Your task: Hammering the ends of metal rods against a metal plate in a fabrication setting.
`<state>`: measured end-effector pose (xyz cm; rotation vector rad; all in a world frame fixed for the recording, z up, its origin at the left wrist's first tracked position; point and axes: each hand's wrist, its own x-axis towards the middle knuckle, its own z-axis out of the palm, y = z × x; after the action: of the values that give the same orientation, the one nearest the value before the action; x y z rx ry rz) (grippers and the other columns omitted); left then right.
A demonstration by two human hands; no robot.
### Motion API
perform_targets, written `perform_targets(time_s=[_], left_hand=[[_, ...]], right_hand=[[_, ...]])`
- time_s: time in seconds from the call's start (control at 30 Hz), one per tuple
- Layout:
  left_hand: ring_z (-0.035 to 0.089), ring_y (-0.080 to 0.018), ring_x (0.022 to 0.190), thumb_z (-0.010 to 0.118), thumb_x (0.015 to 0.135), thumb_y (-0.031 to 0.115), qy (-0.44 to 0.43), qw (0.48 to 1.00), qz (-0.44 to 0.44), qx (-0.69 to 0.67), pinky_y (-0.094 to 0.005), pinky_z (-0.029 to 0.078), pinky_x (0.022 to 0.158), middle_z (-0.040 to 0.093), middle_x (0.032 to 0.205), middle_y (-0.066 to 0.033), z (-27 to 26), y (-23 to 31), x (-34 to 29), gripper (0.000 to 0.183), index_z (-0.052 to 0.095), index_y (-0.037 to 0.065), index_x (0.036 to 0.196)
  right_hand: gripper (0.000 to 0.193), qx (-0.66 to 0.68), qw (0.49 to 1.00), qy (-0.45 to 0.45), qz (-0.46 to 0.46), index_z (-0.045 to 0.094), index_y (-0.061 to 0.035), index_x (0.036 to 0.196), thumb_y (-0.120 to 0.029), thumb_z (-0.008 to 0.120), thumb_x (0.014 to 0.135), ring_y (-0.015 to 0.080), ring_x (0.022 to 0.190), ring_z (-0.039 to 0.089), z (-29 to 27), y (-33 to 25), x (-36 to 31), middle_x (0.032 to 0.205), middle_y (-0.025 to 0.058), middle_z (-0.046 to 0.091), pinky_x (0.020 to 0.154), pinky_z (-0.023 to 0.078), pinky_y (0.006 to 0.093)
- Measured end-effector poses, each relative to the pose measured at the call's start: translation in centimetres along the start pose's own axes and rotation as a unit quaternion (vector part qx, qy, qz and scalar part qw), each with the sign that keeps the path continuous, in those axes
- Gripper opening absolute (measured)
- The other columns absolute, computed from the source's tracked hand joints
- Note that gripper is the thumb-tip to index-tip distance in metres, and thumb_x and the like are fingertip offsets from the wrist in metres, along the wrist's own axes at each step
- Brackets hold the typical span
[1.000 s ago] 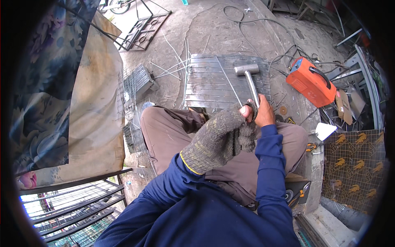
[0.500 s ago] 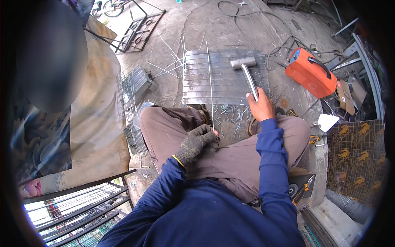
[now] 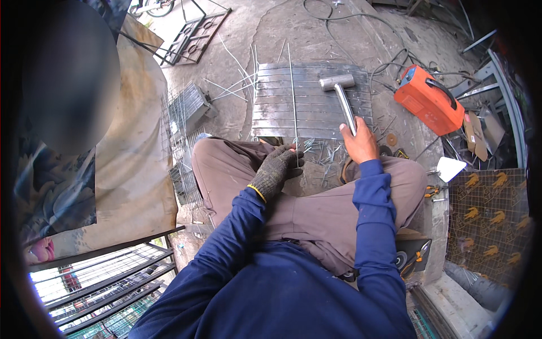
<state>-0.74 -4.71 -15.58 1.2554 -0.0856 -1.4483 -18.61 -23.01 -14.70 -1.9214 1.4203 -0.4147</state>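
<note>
The gloved left hand (image 3: 275,169) is pinching the near end of a thin straight steel rod (image 3: 293,101), which is lying across a grid of flat grey metal strips (image 3: 282,104) on the concrete floor. The bare right hand (image 3: 359,142) is gripping the handle of a grey metal hammer (image 3: 340,93), its head resting over the strips. An orange box-shaped welding machine (image 3: 429,104) is sitting nearby to the right.

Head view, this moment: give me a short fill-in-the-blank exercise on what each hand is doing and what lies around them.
1. The right hand grips the handle of a ____.
2. The gloved left hand pinches a thin metal ____ that lies across the sheet of metal strips.
3. Only the ____ hand is bare.
4. The boxy machine on the ground to the person's right is ____ in colour.

Missing words: hammer; rod; right; orange
</note>
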Motion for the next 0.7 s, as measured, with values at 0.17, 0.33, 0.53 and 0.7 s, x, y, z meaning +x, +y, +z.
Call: perform_targets(time_s=[0.17, 0.33, 0.53, 0.7], left_hand=[[0.064, -0.0154, 0.082, 0.062, 0.099, 0.02, -0.015, 0.999, -0.036, 0.0, -0.0327, 0.057, 0.073, 0.065, 0.096, -0.002, 1.0, 0.2, 0.5, 0.025, 0.058, 0.01, 0.122], [0.062, -0.0124, 0.082, 0.065, 0.097, 0.021, -0.003, 0.999, -0.031, 0.023, -0.0297, 0.054, 0.073, 0.063, 0.094, 0.0005, 1.9, 0.7, 0.0, 0.021, 0.061, 0.009, 0.114], [0.055, -0.0073, 0.074, 0.068, 0.095, 0.018, 0.012, 0.998, 0.034, 0.053, -0.0229, 0.046, 0.066, 0.059, 0.085, 0.0028, 1.1, 0.2, 0.4, 0.019, 0.063, 0.007, 0.11], [0.055, -0.0074, 0.073, 0.068, 0.095, 0.016, 0.014, 0.997, 0.044, 0.06, -0.0227, 0.046, 0.067, 0.059, 0.084, 0.0031, 1.1, -0.1, 0.5, 0.017, 0.063, 0.006, 0.108]], right_hand=[[0.05, -0.002, 1.0, 0.0, -0.005, 0.058, -0.0035, 0.125, -0.04, 0.064, 0.092, 0.0397, 0.103, 0.066, 0.0, 0.4, 0.1, 0.108, 0.0212, 0.07, 0.089, 0.05, 0.0451], [0.05, 0.004, 1.0, -0.01, -0.005, 0.058, -0.0022, 0.124, -0.04, 0.065, 0.092, 0.0398, 0.103, 0.066, -0.2, 0.5, 0.0, 0.107, 0.0218, 0.069, 0.088, 0.05, 0.0451], [0.049, -0.006, 1.0, -0.022, -0.01, 0.058, -0.0051, 0.125, -0.041, 0.063, 0.091, 0.0424, 0.105, 0.065, -0.2, 0.0, 0.2, 0.11, 0.023, 0.069, 0.09, 0.05, 0.0493], [0.052, -0.019, 1.0, -0.004, -0.015, 0.058, -0.0029, 0.124, -0.042, 0.063, 0.091, 0.042, 0.103, 0.066, -0.1, 0.2, 0.2, 0.107, 0.0227, 0.07, 0.09, 0.05, 0.0482]])
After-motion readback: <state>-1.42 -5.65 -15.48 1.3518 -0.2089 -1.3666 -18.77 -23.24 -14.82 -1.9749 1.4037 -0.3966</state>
